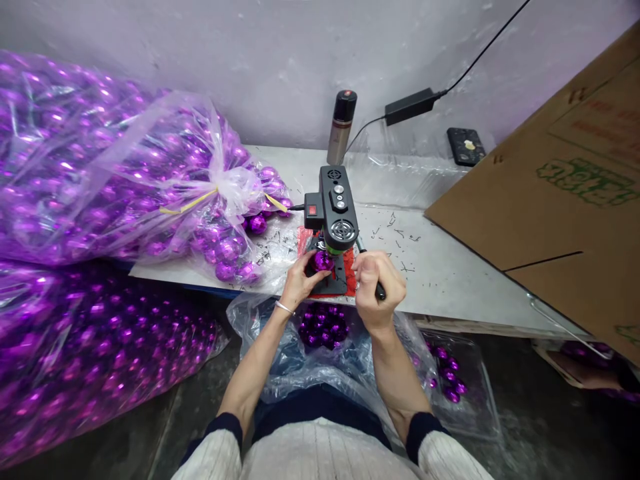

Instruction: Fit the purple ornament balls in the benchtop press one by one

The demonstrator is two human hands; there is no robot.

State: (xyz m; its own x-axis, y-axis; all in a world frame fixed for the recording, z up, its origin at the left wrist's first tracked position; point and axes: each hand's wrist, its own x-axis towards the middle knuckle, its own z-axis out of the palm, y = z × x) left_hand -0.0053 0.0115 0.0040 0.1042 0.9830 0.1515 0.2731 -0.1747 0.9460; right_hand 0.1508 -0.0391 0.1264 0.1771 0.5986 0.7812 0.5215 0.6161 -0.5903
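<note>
Several bags of purple balls — left grip pinches one ball, right grip clasps lever.

Both my forearms extend from near to far, converging toward the centre. My left hand is turned palm-right, wrist slightly bent, fingertips pinched closed at its far end. My right hand sits just right of it, clenched in a fist with knuckles up, the two hands near but apart.
</note>
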